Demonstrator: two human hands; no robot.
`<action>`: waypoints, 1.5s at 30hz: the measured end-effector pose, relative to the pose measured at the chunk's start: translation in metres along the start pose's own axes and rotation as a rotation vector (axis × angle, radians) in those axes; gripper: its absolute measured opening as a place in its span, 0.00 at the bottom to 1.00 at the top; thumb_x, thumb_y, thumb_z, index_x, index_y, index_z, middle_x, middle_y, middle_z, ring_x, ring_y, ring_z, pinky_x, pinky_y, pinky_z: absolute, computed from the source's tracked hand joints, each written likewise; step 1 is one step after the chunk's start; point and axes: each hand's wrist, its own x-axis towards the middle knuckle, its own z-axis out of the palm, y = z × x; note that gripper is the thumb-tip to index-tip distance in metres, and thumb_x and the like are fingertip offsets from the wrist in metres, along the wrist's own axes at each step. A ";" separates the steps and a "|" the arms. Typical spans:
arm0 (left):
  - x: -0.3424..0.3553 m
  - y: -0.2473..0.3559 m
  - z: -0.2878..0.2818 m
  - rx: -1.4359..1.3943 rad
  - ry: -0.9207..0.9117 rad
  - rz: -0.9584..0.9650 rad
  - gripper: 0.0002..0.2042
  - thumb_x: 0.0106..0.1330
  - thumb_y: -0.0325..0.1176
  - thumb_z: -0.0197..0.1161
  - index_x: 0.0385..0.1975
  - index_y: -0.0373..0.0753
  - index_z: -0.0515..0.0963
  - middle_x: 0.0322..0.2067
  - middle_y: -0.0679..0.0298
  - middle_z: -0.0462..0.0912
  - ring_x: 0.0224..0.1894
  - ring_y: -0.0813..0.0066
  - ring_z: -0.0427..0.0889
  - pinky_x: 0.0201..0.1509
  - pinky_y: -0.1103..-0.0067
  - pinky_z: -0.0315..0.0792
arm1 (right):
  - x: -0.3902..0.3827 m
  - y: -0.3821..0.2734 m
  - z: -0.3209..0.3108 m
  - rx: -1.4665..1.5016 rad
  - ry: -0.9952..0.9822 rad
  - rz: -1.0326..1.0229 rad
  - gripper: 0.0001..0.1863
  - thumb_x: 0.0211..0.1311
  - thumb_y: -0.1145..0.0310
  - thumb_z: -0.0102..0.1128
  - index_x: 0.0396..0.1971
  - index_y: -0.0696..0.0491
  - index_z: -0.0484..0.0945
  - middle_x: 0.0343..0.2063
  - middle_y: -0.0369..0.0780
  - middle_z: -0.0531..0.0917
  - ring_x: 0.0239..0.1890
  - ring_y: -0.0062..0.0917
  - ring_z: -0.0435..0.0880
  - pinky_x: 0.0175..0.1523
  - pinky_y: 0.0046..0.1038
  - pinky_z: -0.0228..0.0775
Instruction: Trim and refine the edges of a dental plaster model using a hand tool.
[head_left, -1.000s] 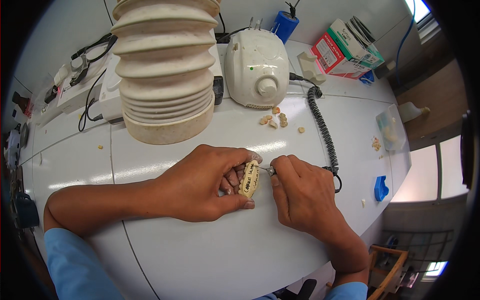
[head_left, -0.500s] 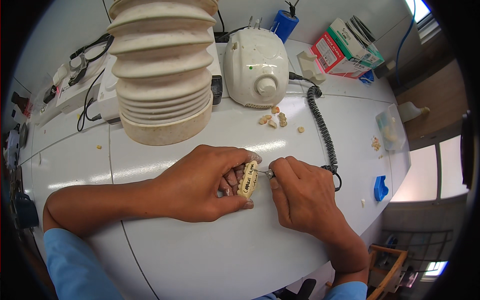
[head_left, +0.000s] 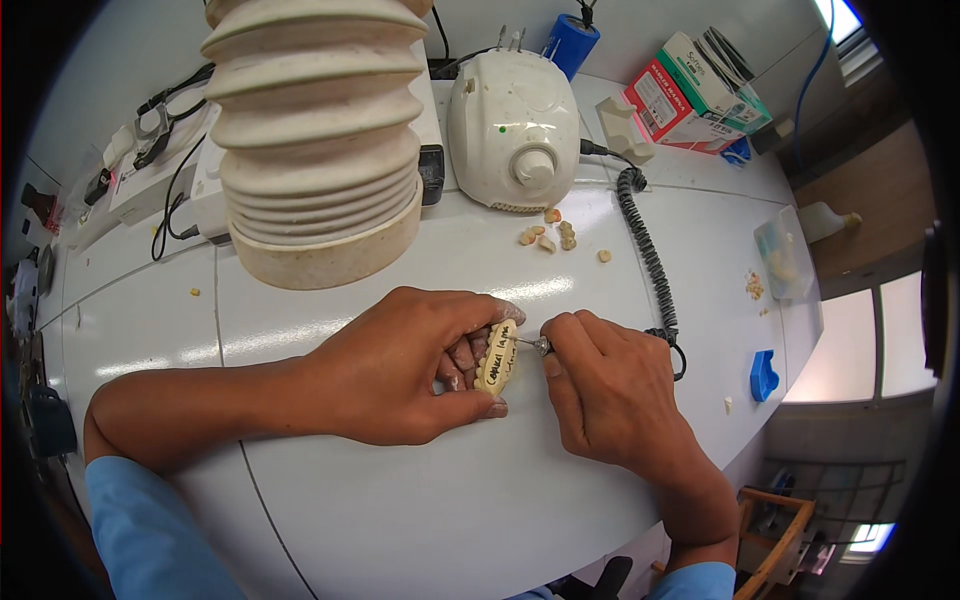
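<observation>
- A white, glossy workbench [head_left: 330,530] with seams fills the view, and its back edge is crowded. There stand a big ribbed cream bellows-like column [head_left: 315,140], a white micromotor control box [head_left: 512,130] with a knob, a blue cylinder [head_left: 573,42] and cardboard boxes [head_left: 690,95].
- A black coiled cord [head_left: 645,250] runs from the control box down toward the right hand.
- The left hand [head_left: 405,375] is closed around a pale yellow plaster dental cast [head_left: 497,357]. The thumb lies under it and the fingers over it, holding it on edge just above the bench at the centre.
- The right hand [head_left: 610,390] pinches a slim rotary handpiece [head_left: 535,344] like a pen, its fingers tight together. The tip meets the cast's upper right edge.
- Small plaster tooth pieces [head_left: 548,235] lie loose near the control box, and a blue clip-like piece [head_left: 763,375] sits at the right.
- The cast looks stiff, light, dusty and brittle. It is probably best gripped by its thick base, keeping off the thin tooth edges.
</observation>
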 end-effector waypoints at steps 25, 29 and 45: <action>0.000 0.000 -0.001 0.016 0.005 0.017 0.34 0.62 0.33 0.84 0.67 0.29 0.78 0.37 0.61 0.85 0.36 0.80 0.83 0.39 0.81 0.82 | 0.000 0.000 -0.002 0.003 -0.018 -0.006 0.08 0.67 0.70 0.68 0.37 0.53 0.76 0.26 0.38 0.75 0.24 0.34 0.81 0.30 0.37 0.71; 0.000 0.000 0.000 -0.001 0.006 0.015 0.34 0.62 0.33 0.84 0.67 0.29 0.77 0.37 0.61 0.85 0.36 0.80 0.83 0.39 0.81 0.82 | -0.001 0.002 -0.002 0.007 -0.029 -0.066 0.08 0.67 0.70 0.68 0.37 0.53 0.76 0.26 0.38 0.75 0.24 0.34 0.81 0.30 0.37 0.71; 0.000 -0.001 0.000 -0.014 0.011 0.003 0.34 0.62 0.33 0.84 0.67 0.30 0.78 0.37 0.63 0.85 0.36 0.81 0.83 0.40 0.82 0.82 | -0.001 0.002 -0.003 0.007 -0.040 -0.055 0.09 0.65 0.69 0.69 0.37 0.52 0.76 0.26 0.38 0.74 0.24 0.32 0.80 0.30 0.36 0.71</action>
